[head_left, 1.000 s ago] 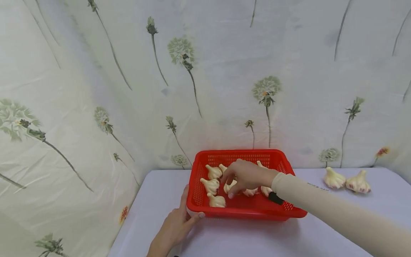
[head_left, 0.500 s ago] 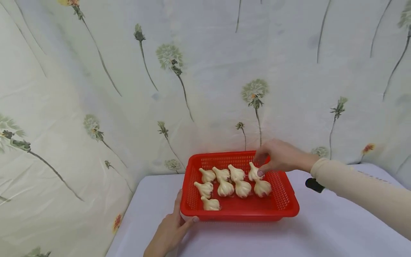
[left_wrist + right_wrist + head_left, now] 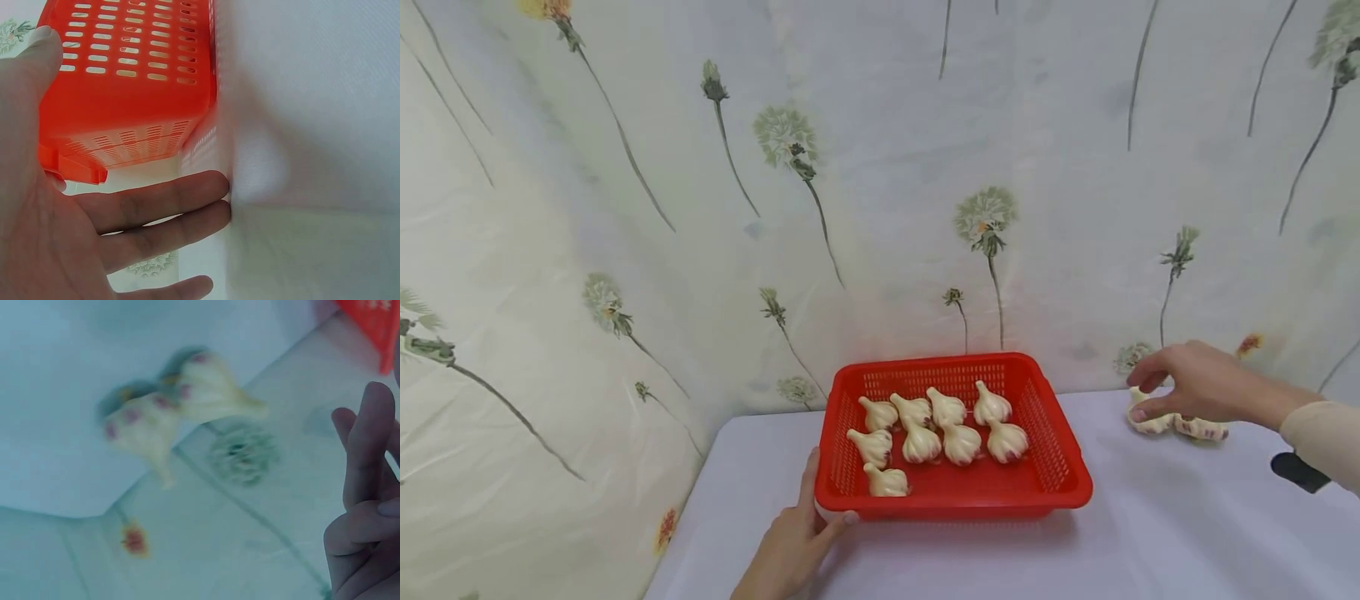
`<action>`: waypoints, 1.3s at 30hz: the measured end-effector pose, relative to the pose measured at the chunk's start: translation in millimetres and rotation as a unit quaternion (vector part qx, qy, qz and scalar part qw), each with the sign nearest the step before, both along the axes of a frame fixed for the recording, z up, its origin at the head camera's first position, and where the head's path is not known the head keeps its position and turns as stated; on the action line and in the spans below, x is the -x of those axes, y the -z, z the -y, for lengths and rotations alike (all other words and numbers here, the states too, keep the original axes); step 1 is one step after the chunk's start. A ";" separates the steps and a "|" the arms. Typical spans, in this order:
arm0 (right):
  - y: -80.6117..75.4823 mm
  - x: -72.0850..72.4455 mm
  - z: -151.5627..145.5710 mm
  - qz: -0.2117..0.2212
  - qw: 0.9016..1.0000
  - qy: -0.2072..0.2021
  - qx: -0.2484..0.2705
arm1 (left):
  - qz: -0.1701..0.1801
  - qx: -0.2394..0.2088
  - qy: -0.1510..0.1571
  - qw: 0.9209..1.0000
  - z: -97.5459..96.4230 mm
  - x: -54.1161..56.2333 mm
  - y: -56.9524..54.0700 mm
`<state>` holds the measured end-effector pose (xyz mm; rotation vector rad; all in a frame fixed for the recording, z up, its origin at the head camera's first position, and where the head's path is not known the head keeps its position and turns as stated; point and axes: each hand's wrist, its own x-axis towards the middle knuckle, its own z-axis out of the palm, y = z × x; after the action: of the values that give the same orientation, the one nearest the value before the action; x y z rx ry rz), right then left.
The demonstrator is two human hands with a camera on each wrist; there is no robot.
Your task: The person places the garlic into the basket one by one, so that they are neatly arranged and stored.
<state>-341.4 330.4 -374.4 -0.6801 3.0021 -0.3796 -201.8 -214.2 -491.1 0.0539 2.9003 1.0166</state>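
My left hand (image 3: pixel 786 546) rests at the near left corner of a red plastic basket (image 3: pixel 955 506). Its thumb lies at the front rim, and the other fingers stretch straight beside and below the basket in the left wrist view. Several garlic bulbs (image 3: pixel 961 444), pale with purplish bases, lie in rows inside the basket. Over at the right, my right hand (image 3: pixel 1206 383) hovers near two more garlic bulbs on the table, fingers loosely bent and holding nothing. It partly covers the left garlic bulb (image 3: pixel 1152 423) and the right garlic bulb (image 3: pixel 1202 429) in the head view.
A white-covered table (image 3: pixel 955 558) carries everything. Behind it hangs a pale curtain (image 3: pixel 880 167) printed with dandelions, close to the basket's back edge. Both loose bulbs, blurred in the right wrist view, sit near the table's far edge.
My right hand has left the basket and moved right to the two loose garlic bulbs. The bulbs it had covered in the basket now show. My left hand keeps its place at the corner.
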 end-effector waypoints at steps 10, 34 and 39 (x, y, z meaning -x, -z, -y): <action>29.8 -8.7 -46.5 0.023 0.999 0.038 -0.028 | 0.013 -0.007 -0.007 1.000 2.2 1.1 -1.8; 102.0 5.2 -38.3 -0.062 0.990 0.104 -0.073 | 0.012 -0.008 0.001 1.000 0.8 0.0 1.1; 110.3 5.8 -39.0 -0.073 0.990 0.101 -0.070 | 0.018 -0.015 0.001 1.000 -1.1 1.2 0.6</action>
<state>-347.2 369.4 -484.7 -0.4103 3.2083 -0.1262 -203.0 -213.1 -491.7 0.0389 2.8537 1.0486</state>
